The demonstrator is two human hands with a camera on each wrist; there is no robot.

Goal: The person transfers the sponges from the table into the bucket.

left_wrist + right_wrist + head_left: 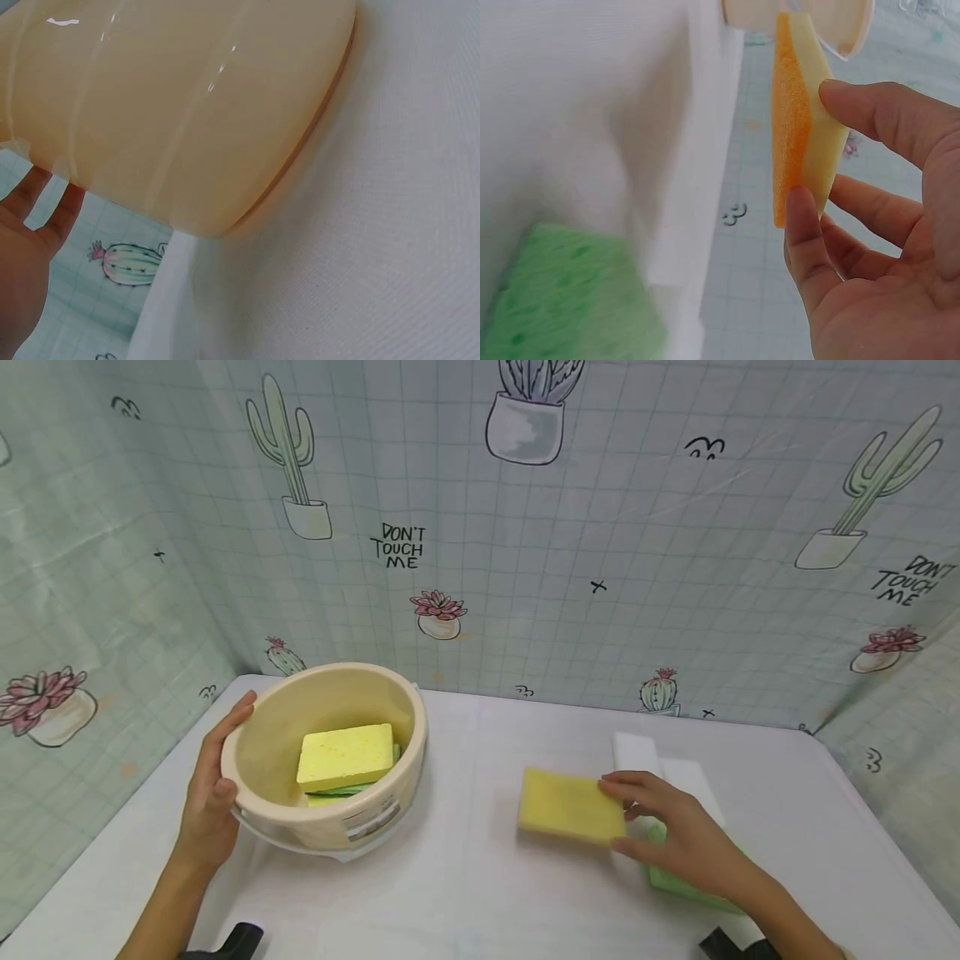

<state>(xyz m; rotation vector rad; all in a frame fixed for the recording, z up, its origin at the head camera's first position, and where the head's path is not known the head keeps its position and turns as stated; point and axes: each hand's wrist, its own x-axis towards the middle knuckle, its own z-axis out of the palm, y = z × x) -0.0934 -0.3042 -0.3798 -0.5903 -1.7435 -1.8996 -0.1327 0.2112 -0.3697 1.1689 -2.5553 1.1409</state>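
Observation:
On the left of the table a cream bucket (322,693) leans toward the viewer. My left hand (212,793) grips its rim from the left side; in the left wrist view the fingers (64,214) reach the bucket's wall. Inside the bucket lies a yellow sponge (347,755), with green and yellow pieces beneath it. My right hand (678,827) pinches another yellow sponge (570,806) at its right edge, above the table. In the right wrist view this sponge shows an orange layer (787,127), held between thumb and fingers. A green sponge (570,300) lies below the right hand.
White blocks or sponges (633,752) lie at the right of the white table (465,893), partly hidden by the right hand. Behind and beside the table hangs a cactus-printed cloth (525,543). Black straps (232,941) show near both wrists.

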